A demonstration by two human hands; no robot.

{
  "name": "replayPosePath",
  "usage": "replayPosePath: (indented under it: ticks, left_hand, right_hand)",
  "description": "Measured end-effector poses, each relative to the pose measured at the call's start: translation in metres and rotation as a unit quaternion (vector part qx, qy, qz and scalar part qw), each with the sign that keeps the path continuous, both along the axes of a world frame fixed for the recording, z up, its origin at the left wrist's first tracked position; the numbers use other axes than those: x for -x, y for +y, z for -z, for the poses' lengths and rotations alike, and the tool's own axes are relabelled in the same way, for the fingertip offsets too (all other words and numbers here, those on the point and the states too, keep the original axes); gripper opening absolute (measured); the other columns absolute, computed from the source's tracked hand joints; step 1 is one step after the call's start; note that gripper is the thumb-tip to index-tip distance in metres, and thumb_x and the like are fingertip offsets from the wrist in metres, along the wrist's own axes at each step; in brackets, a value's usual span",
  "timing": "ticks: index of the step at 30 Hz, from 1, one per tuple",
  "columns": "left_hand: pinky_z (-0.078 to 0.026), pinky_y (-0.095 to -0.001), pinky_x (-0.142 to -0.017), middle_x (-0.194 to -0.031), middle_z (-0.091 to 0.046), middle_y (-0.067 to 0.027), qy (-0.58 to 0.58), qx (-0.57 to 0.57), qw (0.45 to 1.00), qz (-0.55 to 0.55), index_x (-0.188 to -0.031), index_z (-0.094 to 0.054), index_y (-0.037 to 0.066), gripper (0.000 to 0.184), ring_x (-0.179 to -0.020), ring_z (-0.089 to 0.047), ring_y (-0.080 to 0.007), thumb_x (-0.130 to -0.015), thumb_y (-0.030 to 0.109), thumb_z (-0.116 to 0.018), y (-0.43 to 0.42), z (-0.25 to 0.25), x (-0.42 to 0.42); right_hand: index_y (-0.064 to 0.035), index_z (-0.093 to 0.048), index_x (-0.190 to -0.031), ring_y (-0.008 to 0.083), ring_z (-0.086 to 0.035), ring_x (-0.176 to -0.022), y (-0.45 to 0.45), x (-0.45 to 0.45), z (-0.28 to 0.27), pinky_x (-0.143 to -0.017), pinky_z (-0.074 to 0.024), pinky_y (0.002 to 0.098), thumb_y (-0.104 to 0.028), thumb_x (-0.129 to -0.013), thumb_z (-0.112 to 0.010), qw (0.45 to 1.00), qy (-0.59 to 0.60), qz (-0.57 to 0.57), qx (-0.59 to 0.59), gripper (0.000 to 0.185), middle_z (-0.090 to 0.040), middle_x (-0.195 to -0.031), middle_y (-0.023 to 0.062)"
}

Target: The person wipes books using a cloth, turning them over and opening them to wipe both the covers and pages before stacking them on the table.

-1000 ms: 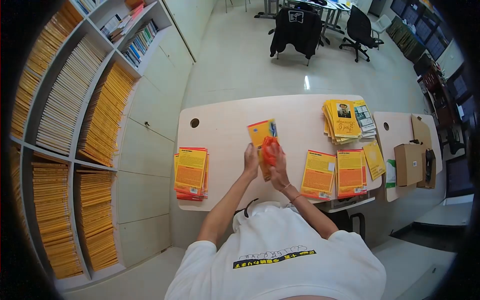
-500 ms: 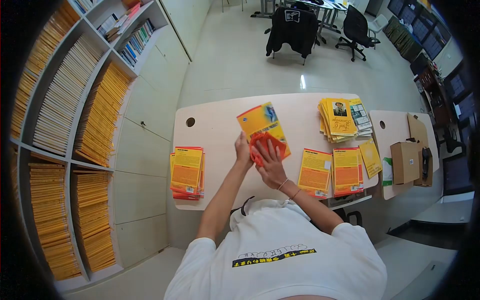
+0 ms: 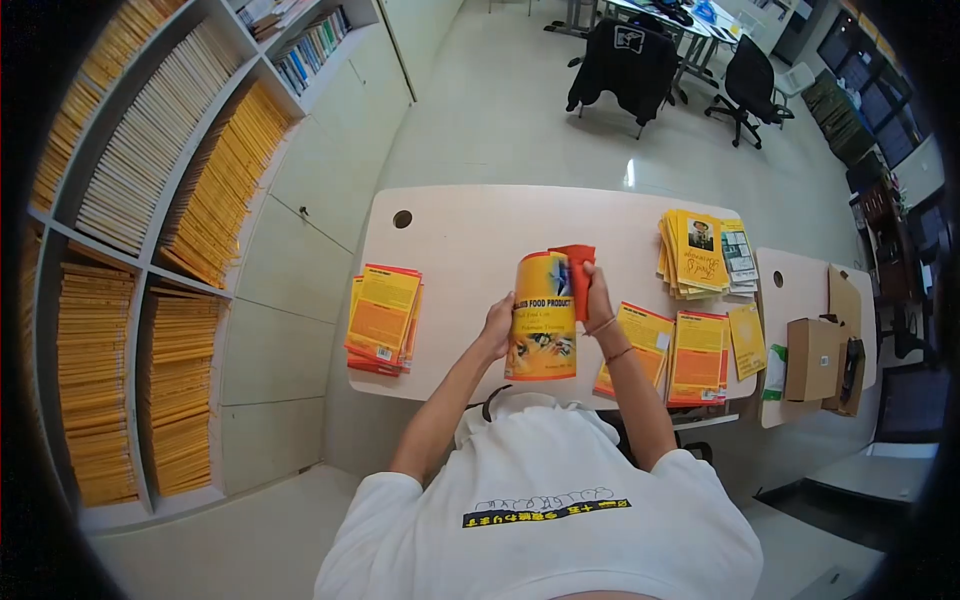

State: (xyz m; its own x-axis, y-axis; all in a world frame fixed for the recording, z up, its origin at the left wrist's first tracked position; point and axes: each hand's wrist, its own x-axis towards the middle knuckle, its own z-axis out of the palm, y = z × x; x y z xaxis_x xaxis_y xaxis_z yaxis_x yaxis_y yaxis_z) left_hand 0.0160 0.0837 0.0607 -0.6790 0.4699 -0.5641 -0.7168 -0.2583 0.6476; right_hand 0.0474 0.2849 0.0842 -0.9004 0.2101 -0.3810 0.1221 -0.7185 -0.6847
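Note:
A yellow book (image 3: 543,325) with red edges and "FOOD PRODUCT" printed on its cover is held above the table (image 3: 470,225), its sides bent back. My left hand (image 3: 499,325) grips its left edge. At its upper right, my right hand (image 3: 598,298) holds a red cloth (image 3: 577,275) against the book. A stack of yellow and orange books (image 3: 385,315) lies at the table's left. Two more piles, one (image 3: 637,345) partly behind my right forearm and one (image 3: 698,355) beside it, lie to the right.
Yellow books (image 3: 697,250) and green-white ones (image 3: 740,255) are stacked at the back right. A side table bears an open cardboard box (image 3: 812,358). Shelves packed with books (image 3: 185,385) stand at the left. Office chairs (image 3: 748,88) are farther back.
The book has turned more upright and its sides have bent back. My right hand, earlier spread over the cloth on the cover, has moved with the cloth to the book's upper right edge.

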Motion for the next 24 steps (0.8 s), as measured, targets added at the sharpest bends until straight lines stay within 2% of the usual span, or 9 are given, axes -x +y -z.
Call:
replayPosePath:
  ticks: [2,6,7,11,12,16,21,23,24]
  left_hand:
    - [-0.054,-0.0271,-0.068,-0.095,-0.064,-0.0109,0.011,0.032,0.999,-0.007,-0.115,-0.050,0.001,0.035,-0.079,-0.065,-0.0158,-0.100,0.032,-0.046,-0.008,-0.004,-0.004]
    - [-0.051,-0.0250,-0.063,-0.090,-0.061,-0.0096,0.152,0.116,0.981,0.001,-0.109,-0.049,0.000,0.035,-0.071,-0.061,-0.0130,-0.096,0.033,-0.055,-0.024,-0.027,-0.009]
    - [-0.051,-0.0250,-0.063,-0.090,-0.061,-0.0096,0.145,0.117,0.982,-0.008,-0.109,-0.049,0.000,0.035,-0.071,-0.061,-0.0130,-0.096,0.033,-0.055,-0.029,-0.029,-0.012]
    - [-0.051,-0.0236,-0.061,-0.087,-0.060,-0.0092,0.195,0.257,0.939,-0.120,-0.105,-0.048,0.001,0.036,-0.070,-0.060,-0.0122,-0.091,0.029,-0.065,-0.054,-0.036,-0.016]
    - [-0.051,-0.0236,-0.061,-0.087,-0.060,-0.0092,0.189,0.261,0.938,-0.129,-0.105,-0.048,0.001,0.036,-0.070,-0.060,-0.0122,-0.091,0.029,-0.065,-0.063,-0.030,-0.015]
    - [-0.050,-0.0219,-0.058,-0.086,-0.059,-0.0093,0.235,0.302,0.870,-0.310,-0.101,-0.047,0.001,0.033,-0.067,-0.060,-0.0128,-0.090,0.027,-0.064,-0.103,-0.007,0.000]
    - [-0.051,-0.0249,-0.058,-0.087,-0.059,-0.0099,0.149,0.322,0.851,-0.386,-0.103,-0.047,0.000,0.031,-0.067,-0.061,-0.0155,-0.089,0.022,-0.064,-0.164,-0.048,0.025]
    - [-0.051,-0.0259,-0.058,-0.087,-0.059,-0.0102,0.145,0.319,0.860,-0.372,-0.104,-0.047,0.000,0.031,-0.066,-0.061,-0.0163,-0.089,0.021,-0.064,-0.195,-0.044,0.037]
    - [-0.051,-0.0269,-0.058,-0.087,-0.060,-0.0104,0.144,0.316,0.869,-0.353,-0.105,-0.047,-0.001,0.030,-0.066,-0.061,-0.0170,-0.089,0.019,-0.063,-0.211,-0.041,0.043]
  right_hand:
    - [-0.0016,-0.057,-0.107,0.0144,-0.062,-0.074,0.005,0.003,-0.007,-0.066,-0.0504,0.0242,-0.041,-0.094,-0.043,1.000,-0.009,-0.024,0.007,0.044,-0.067,-0.096,0.0096]
    - [-0.0026,-0.058,-0.104,0.0144,-0.062,-0.071,-0.008,0.007,-0.040,-0.064,-0.0499,0.0231,-0.040,-0.094,-0.045,0.993,-0.054,-0.084,-0.054,0.041,-0.067,-0.093,0.0094]
    - [-0.0022,-0.059,-0.105,0.0145,-0.061,-0.070,-0.016,0.009,-0.032,-0.063,-0.0498,0.0231,-0.039,-0.093,-0.046,0.993,-0.062,-0.081,-0.051,0.040,-0.067,-0.092,0.0096]
    - [-0.0004,-0.058,-0.108,0.0155,-0.061,-0.074,-0.055,0.012,-0.007,-0.065,-0.0497,0.0235,-0.038,-0.093,-0.046,0.981,-0.089,-0.142,-0.093,0.042,-0.066,-0.096,0.0112]
    - [0.0004,-0.057,-0.109,0.0158,-0.061,-0.077,-0.068,0.011,-0.002,-0.067,-0.0498,0.0238,-0.037,-0.094,-0.046,0.975,-0.095,-0.169,-0.113,0.042,-0.066,-0.098,0.0119]
    - [0.0032,-0.055,-0.113,0.0174,-0.061,-0.086,-0.114,0.003,0.010,-0.072,-0.0500,0.0248,-0.037,-0.094,-0.044,0.937,-0.106,-0.269,-0.195,0.046,-0.064,-0.106,0.0148]
    - [0.0052,-0.057,-0.100,0.0181,-0.056,-0.087,-0.151,-0.007,-0.007,-0.076,-0.0458,0.0264,-0.036,-0.095,-0.042,0.921,-0.113,-0.316,-0.199,0.045,-0.061,-0.101,0.0118]
    - [0.0061,-0.056,-0.102,0.0193,-0.055,-0.089,-0.148,-0.001,0.031,-0.078,-0.0452,0.0280,-0.036,-0.094,-0.042,0.900,-0.102,-0.354,-0.232,0.045,-0.059,-0.103,0.0143]
    - [0.0061,-0.056,-0.102,0.0193,-0.055,-0.089,-0.151,0.004,0.026,-0.078,-0.0452,0.0280,-0.036,-0.094,-0.042,0.899,-0.101,-0.356,-0.233,0.045,-0.059,-0.103,0.0143]
